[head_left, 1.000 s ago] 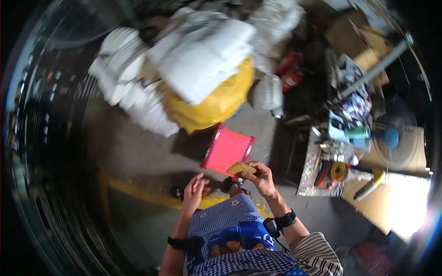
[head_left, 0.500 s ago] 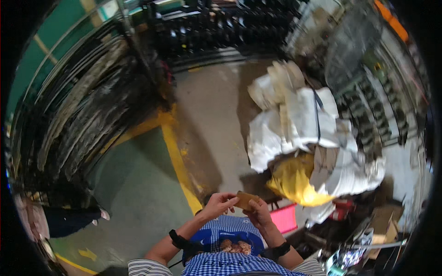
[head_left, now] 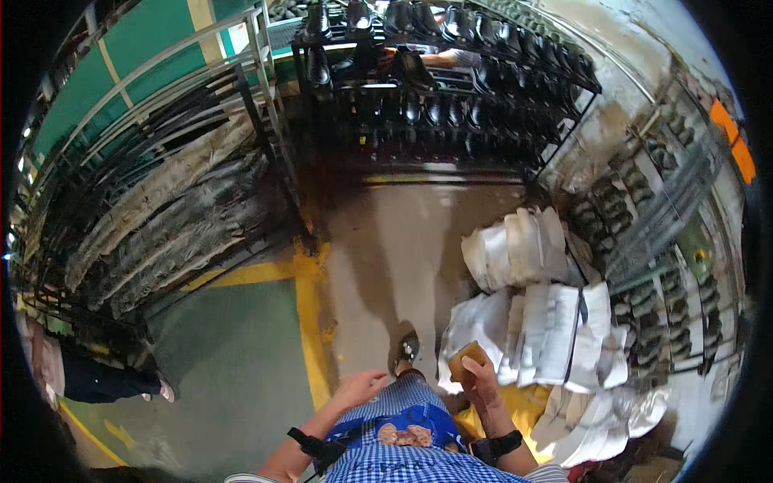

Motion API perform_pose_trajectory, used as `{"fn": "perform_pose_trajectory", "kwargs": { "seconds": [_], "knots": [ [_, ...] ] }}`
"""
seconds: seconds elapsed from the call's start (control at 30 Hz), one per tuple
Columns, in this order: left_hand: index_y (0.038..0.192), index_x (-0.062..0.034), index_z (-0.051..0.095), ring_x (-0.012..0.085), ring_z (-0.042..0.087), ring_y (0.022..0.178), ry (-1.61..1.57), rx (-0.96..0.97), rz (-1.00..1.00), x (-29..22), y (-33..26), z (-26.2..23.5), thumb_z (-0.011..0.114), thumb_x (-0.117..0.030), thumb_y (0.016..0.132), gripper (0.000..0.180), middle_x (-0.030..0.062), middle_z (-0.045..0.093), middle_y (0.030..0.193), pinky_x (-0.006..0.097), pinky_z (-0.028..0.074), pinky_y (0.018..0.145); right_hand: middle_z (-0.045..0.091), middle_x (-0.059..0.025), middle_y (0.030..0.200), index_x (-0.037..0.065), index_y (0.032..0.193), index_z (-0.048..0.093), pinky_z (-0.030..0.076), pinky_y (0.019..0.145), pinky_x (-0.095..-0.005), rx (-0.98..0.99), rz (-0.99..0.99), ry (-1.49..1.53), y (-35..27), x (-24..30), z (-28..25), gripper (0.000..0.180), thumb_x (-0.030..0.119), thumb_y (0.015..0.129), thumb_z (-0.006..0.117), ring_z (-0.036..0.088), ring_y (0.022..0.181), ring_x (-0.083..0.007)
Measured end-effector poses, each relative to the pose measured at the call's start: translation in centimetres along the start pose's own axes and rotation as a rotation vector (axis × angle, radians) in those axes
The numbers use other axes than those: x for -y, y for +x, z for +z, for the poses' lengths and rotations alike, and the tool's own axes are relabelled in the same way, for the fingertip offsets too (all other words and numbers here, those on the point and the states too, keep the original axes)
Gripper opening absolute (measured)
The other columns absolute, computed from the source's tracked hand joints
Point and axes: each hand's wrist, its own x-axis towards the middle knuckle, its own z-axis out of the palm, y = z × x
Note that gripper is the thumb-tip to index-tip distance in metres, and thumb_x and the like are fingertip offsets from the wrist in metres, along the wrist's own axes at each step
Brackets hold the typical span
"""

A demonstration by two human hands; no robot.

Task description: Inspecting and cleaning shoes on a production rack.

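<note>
My right hand (head_left: 481,381) is closed on the lower edge of a small flat tan-brown piece (head_left: 467,360) with roughly straight sides, held out in front of the apron. What it is made of cannot be told. To the left, my left hand (head_left: 360,389) hangs apart from it, back upward, fingers loosely stretched toward the middle with nothing in them. A blue checked apron (head_left: 394,452) covers my front, and dark bands circle both forearms. One of my feet (head_left: 407,348), in a dark shoe, shows ahead on the floor.
Stacked white bundles (head_left: 551,330) and a yellow sack (head_left: 523,408) lie close on my right. Ahead stands a rack (head_left: 451,88) of black shoes. A rack with long dark sheets (head_left: 173,201) fills the left. Another person's leg (head_left: 109,380) shows lower left, beside yellow floor lines (head_left: 310,322).
My left hand has come away from the tan-brown piece and moved slightly left and down. The right hand has carried the piece rightward. The view has moved, showing more of the shoe rack.
</note>
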Motion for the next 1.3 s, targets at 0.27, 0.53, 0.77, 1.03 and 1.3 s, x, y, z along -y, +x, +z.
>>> {"fn": "perform_pose_trajectory", "kwargs": {
  "seconds": [0.27, 0.53, 0.77, 1.03, 1.3],
  "knots": [
    [0.11, -0.0102, 0.061, 0.035, 0.061, 0.089, 0.242, -0.121, -0.229, -0.3, 8.3, -4.1, 0.052, -0.033, 0.085, 0.035, 0.0162, 0.063, 0.099, 0.042, 0.049, 0.078, 0.06, -0.0062, 0.089, 0.003, 0.104, 0.053, 0.051, 0.074, -0.0307, 0.071, 0.159, -0.334, 13.4, 9.4, -2.3, 0.038, 0.0, 0.07, 0.07, 0.06, 0.081, -0.0168],
    [0.115, -0.0104, 0.059, 0.0245, 0.066, 0.083, 0.064, -0.25, -0.351, -1.7, 12.4, -7.7, 0.052, -0.033, 0.087, 0.037, 0.0156, 0.066, 0.096, 0.034, 0.05, 0.075, 0.061, -0.007, 0.094, 0.003, 0.107, 0.053, 0.051, 0.078, -0.0347, 0.003, 0.276, -0.31, 25.2, 10.7, 3.4, 0.029, 0.013, 0.081, 0.064, 0.061, 0.086, -0.0196],
    [0.112, -0.0061, 0.06, 0.0303, 0.063, 0.09, -0.265, -0.422, -0.477, 3.6, 16.5, -11.8, 0.05, -0.033, 0.085, 0.039, 0.02, 0.064, 0.096, 0.038, 0.049, 0.078, 0.06, -0.0104, 0.096, 0.005, 0.114, 0.049, 0.052, 0.064, -0.035, 0.163, 0.223, -0.419, 40.9, 8.8, 13.0, 0.032, 0.016, 0.086, 0.059, 0.062, 0.081, -0.02],
    [0.111, -0.0055, 0.059, 0.0222, 0.067, 0.071, -0.621, -0.582, -0.618, 11.2, 23.6, -18.9, 0.049, -0.025, 0.087, 0.033, 0.0139, 0.066, 0.091, 0.032, 0.051, 0.063, 0.061, -0.0146, 0.097, 0.019, 0.127, 0.036, 0.051, 0.057, -0.0349, 0.207, 0.027, -0.425, 62.9, 10.4, 29.0, 0.048, 0.013, 0.085, 0.059, 0.062, 0.074, -0.023],
    [0.112, -0.0009, 0.056, 0.0151, 0.064, 0.064, -0.696, -0.729, -0.441, 11.5, 30.6, -32.9, 0.048, -0.016, 0.091, 0.027, 0.0101, 0.067, 0.089, 0.024, 0.049, 0.053, 0.062, -0.0104, 0.102, 0.004, 0.114, 0.052, 0.05, 0.069, -0.0324, 0.092, -0.284, -0.333, 78.5, 15.2, 36.3, 0.035, 0.016, 0.083, 0.063, 0.061, 0.084, -0.0192]
  ]
}}
